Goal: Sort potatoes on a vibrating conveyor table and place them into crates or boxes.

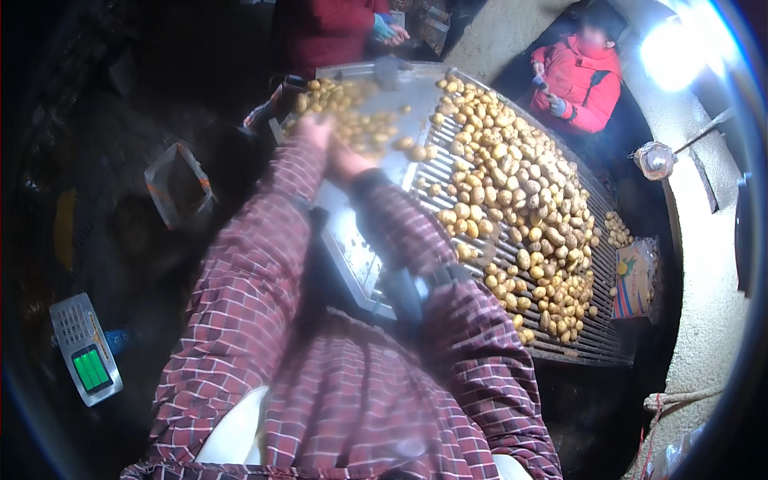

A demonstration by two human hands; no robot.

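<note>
Both my arms reach forward over a metal sorting table [402, 162]. My left hand [315, 129] is blurred at the table's left edge, beside a heap of potatoes [360, 123] that is blurred too. Close to it, my right hand [348, 162] lies low against the near side of that heap; its fingers are hidden or too blurred to read. Whether either hand grips anything cannot be told. Many more potatoes [528, 174] are spread over the slatted metal rack [444, 144] to the right.
A person in a dark red jacket [330, 30] stands beyond the table, another in a red coat [585, 84] at the far right. An open bag [179, 186] lies left, with a digital scale display [87, 351] below it. A printed cardboard box [633, 279] stands right of the rack.
</note>
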